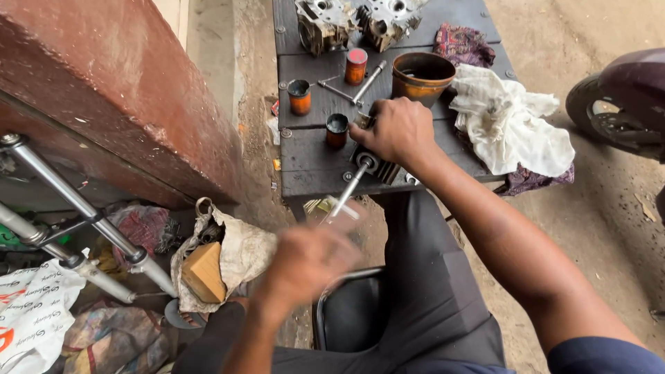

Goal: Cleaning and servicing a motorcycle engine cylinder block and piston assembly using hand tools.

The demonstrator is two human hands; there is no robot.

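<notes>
My right hand [398,130] presses down on a finned metal engine part [382,168] at the near edge of a dark workbench [312,166]. A thin metal rod [348,188] sticks out of that part toward me. My left hand [305,262], blurred by motion, grips the near end of the rod above my lap. Whether the rod is turning or sliding cannot be told.
On the bench stand two small orange tins [299,97], a red-capped tin [356,66], a rusty bowl [421,75], loose valves [367,83], two cylinder heads [353,21] and white rags [509,121]. Fork tubes [76,201], a sack with a wood block [203,272] lie left; a scooter wheel [609,114] right.
</notes>
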